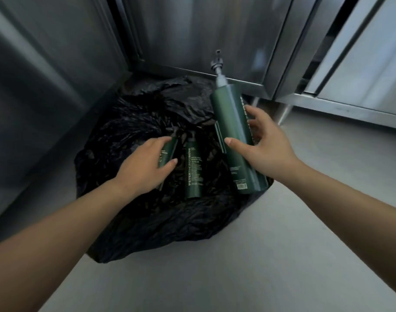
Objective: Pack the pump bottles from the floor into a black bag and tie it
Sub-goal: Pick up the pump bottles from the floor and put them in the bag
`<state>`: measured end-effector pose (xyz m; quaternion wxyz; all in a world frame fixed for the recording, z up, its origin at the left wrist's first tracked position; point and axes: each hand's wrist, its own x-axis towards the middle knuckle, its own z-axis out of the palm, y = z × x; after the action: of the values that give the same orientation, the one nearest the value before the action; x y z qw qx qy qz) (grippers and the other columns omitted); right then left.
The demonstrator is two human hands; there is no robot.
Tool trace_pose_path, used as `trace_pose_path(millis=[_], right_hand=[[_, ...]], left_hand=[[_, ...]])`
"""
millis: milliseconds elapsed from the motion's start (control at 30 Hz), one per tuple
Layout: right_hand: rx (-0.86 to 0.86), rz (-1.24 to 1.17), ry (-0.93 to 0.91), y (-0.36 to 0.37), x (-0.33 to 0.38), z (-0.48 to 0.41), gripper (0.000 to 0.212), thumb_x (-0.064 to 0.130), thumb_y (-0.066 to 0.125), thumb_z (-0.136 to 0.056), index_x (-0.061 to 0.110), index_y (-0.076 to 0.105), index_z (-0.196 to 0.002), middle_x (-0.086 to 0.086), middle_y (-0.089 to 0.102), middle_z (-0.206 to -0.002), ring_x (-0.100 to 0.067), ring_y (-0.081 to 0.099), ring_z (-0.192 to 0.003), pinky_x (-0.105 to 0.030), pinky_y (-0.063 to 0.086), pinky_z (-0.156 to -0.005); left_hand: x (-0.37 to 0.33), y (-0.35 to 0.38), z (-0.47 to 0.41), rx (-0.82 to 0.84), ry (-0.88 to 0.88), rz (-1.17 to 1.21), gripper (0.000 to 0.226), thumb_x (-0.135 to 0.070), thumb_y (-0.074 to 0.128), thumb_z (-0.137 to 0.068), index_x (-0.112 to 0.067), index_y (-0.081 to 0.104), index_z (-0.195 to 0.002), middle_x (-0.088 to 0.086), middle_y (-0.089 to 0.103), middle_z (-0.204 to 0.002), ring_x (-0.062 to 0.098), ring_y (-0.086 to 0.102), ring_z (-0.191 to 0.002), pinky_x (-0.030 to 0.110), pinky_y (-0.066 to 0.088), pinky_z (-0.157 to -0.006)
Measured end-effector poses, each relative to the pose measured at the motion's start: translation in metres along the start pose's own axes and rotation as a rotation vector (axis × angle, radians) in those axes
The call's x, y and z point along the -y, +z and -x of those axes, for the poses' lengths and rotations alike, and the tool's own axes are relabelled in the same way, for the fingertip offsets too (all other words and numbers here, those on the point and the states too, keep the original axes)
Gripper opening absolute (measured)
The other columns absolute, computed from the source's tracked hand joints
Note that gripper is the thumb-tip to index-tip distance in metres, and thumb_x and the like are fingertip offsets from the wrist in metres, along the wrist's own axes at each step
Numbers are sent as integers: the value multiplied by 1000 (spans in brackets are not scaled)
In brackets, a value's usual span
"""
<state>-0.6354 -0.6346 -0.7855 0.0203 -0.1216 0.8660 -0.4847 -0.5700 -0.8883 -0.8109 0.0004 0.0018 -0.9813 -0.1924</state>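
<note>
A crumpled black bag [134,217] lies on the floor in a steel corner. Three dark green pump bottles are over it. My right hand [267,149] grips the tall one [234,131], pump pointing away, held above the bag's right side. Behind this tall bottle, part of another green edge shows. A smaller bottle [193,170] lies flat in the bag's middle. My left hand [143,166] wraps around a second small bottle [167,152] on the left, mostly hidden by the fingers.
Stainless steel cabinet walls [57,75] close in the left and back. A steel unit on legs [350,64] stands at the right. Pale floor [260,255] stretches in front and to the right of the bag.
</note>
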Motion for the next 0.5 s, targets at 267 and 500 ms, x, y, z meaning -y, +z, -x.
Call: trace_pose_path(millis=[267, 500], right_hand=[[152, 94, 57, 90, 33, 5, 82, 46, 70, -78, 35, 21, -144, 0, 46, -140, -19, 46, -125, -29, 40, -92], [91, 55, 132, 93, 21, 44, 79, 47, 72, -75, 42, 27, -139, 3, 49, -135, -10, 55, -106, -25, 46, -84]], left_hand=[[89, 2, 52, 147, -109, 9, 63, -52, 50, -87, -23, 34, -141, 3, 44, -140, 22, 48, -122, 33, 46, -93], [63, 14, 75, 396, 106, 175, 49, -58, 48, -86, -29, 54, -126, -6, 57, -125, 12, 53, -114, 31, 47, -94]])
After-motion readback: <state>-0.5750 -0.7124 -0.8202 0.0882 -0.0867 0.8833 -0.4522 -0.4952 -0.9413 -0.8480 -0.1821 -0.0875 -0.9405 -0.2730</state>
